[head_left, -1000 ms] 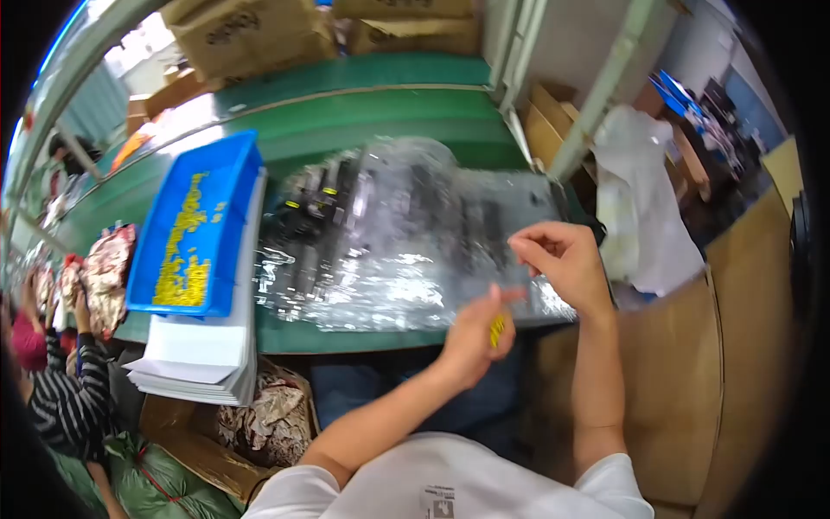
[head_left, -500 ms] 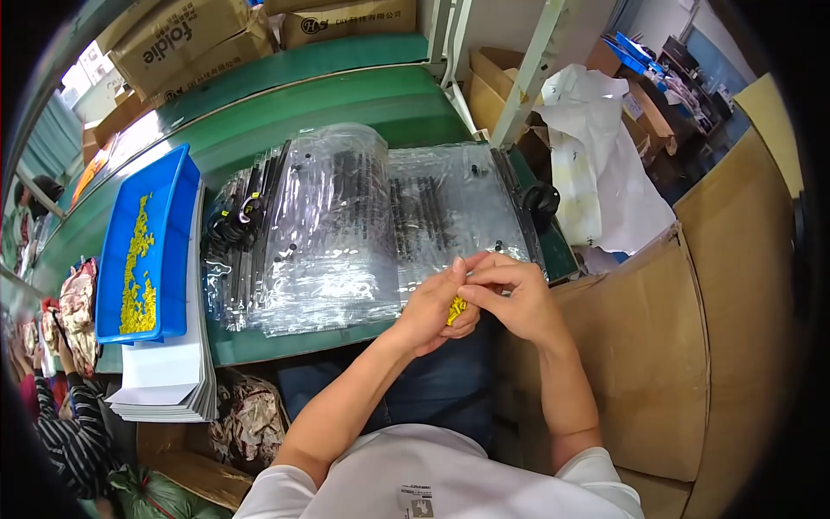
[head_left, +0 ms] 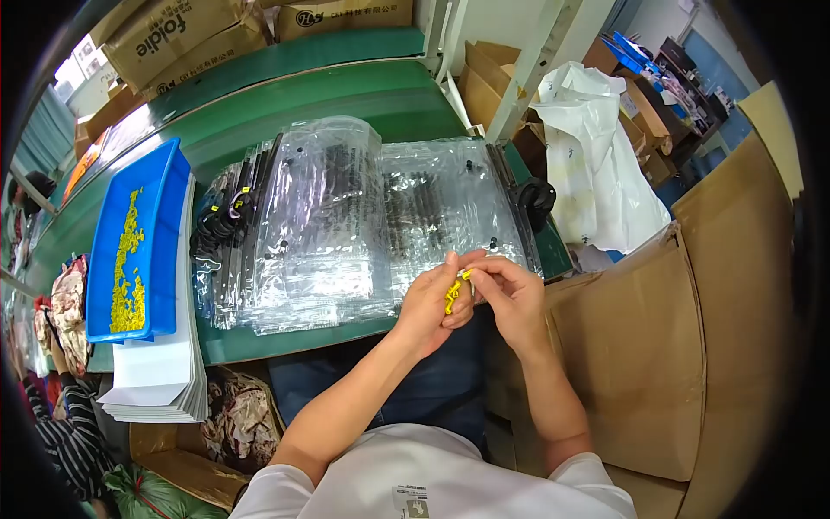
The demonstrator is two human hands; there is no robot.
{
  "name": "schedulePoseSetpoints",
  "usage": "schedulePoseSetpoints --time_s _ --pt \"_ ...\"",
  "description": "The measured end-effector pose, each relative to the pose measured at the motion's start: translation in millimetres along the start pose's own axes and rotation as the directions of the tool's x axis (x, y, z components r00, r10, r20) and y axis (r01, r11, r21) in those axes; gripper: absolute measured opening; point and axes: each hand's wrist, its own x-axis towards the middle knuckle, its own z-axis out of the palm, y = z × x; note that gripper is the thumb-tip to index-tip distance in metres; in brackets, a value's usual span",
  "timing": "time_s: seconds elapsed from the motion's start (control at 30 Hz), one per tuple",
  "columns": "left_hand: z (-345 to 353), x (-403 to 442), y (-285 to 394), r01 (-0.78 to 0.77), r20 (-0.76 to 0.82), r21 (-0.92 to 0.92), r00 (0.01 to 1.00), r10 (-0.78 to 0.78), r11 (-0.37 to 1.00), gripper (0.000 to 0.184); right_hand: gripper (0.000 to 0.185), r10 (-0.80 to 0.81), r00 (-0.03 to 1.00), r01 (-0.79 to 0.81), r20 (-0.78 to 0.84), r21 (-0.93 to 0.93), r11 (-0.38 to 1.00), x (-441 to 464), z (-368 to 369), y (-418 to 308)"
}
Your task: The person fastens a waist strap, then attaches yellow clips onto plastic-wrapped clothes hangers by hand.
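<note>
Holding both hands close together, just off the near edge of the clear bags. Cupping small yellow plastic pieces (head_left: pixel 452 298) in the left hand (head_left: pixel 430 304), with its fingers half curled around them and its thumb raised. Pinching one yellow plastic piece (head_left: pixel 468 274) in the right hand (head_left: pixel 519 304), with thumb and forefinger closed to its thickness and the other fingers bent. Pointing that piece towards the left hand, with its long axis near level and slightly tilted, higher at the right. Cannot tell one end from the other, nor any shared direction among the cupped pieces.

Next outward, facing two flat stacks of clear plastic bags (head_left: pixel 324 233) with dark strips, side by side on a green worktop (head_left: pixel 406 104). To their right, seeing a black coil (head_left: pixel 538 201); to their left, a blue bin (head_left: pixel 162 233) with more yellow pieces (head_left: pixel 130 307), set on white sheets (head_left: pixel 156 374). Farther off, seeing printed cardboard cartons (head_left: pixel 173 39) behind and a co-worker's striped sleeve (head_left: pixel 79 424) at lower left.
</note>
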Motion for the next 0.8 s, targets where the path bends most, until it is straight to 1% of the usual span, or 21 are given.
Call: schedulePoseSetpoints --time_s 0.1,0.13,0.27,0.3,0.37,0.43,0.5,0.53,0.57,0.6,0.63,0.67,0.7,0.77,0.8 --pt "-7.8 7.2 -4.9 -0.049 -0.069 0.051 0.996 0.053 0.997 0.035 0.014 0.159 0.983 -0.144 -0.087 0.160 0.977 0.5 -5.6 -14.8" --pt "-7.6 9.4 -5.6 -0.045 -0.055 0.044 0.997 0.047 0.998 0.035 0.014 0.154 0.983 -0.139 -0.096 0.147 0.979 0.8 -9.9 -16.5" --pt "-2.3 24.9 -2.9 0.012 -0.020 0.032 1.000 -0.012 0.999 0.028 0.015 0.200 0.976 -0.170 -0.082 0.282 0.944 8.8 -30.2 -20.2" --pt "1.0 32.4 -3.9 0.014 -0.004 0.029 1.000 -0.014 0.999 0.028 0.015 0.190 0.978 -0.159 -0.090 0.270 0.949 12.2 -36.6 -20.7" --pt "8.4 53.1 -3.6 -0.035 -0.050 0.211 0.998 0.047 0.977 0.027 0.017 0.237 0.961 -0.194 -0.146 0.258 0.947 22.3 -53.4 -22.2" --pt "14.2 75.1 -2.2 -0.076 -0.095 0.391 0.988 0.122 0.917 0.027 0.019 0.287 0.937 -0.233 -0.197 0.257 0.938 33.9 -69.2 -23.5" --pt "19.0 103.4 -5.8 -0.101 -0.106 0.607 0.973 0.207 0.788 0.027 0.021 0.252 0.923 -0.211 -0.291 0.165 0.963 52.1 -83.8 -25.5" --pt "15.1 121.3 -9.2 -0.107 -0.101 0.606 0.972 0.210 0.788 0.027 0.021 0.246 0.925 -0.206 -0.291 0.162 0.965 62.6 -89.9 -25.4" --pt "8.8 139.3 -14.1 -0.217 0.010 0.775 0.943 0.331 0.593 0.029 0.021 0.167 0.916 -0.175 -0.365 0.009 0.984 72.4 -95.7 -24.2" --pt "3.8 153.0 -19.7 -0.308 0.146 0.884 0.897 0.418 0.352 0.032 0.022 0.077 0.902 -0.151 -0.424 -0.145 0.978 82.9 -101.6 -21.7" --pt "1.8 161.2 -23.8 -0.311 0.148 0.883 0.896 0.418 0.352 0.032 0.021 0.026 0.900 -0.152 -0.435 -0.257 0.954 95.6 -108.4 -15.1" --pt "-0.9 169.0 -27.5 -0.281 0.157 0.926 0.894 0.420 0.251 0.033 0.020 -0.024 0.898 -0.154 -0.440 -0.365 0.918 108.8 -114.3 -6.2" --pt "-2.5 175.6 -30.1 -0.249 0.168 0.957 0.891 0.422 0.146 0.034 0.020 -0.027 0.898 -0.152 -0.439 -0.366 0.918 120.8 -117.9 1.4" --pt "0.0 185.3 -32.6 -0.173 0.185 0.983 0.884 0.429 -0.068 0.037 0.017 -0.069 0.920 -0.183 -0.385 -0.579 0.794 145.3 -123.2 16.6" --pt "5.2 188.3 -32.9 -0.172 0.186 0.983 0.880 0.436 -0.070 0.037 0.017 -0.053 0.927 -0.226 -0.372 -0.665 0.712 158.0 -127.2 25.7"
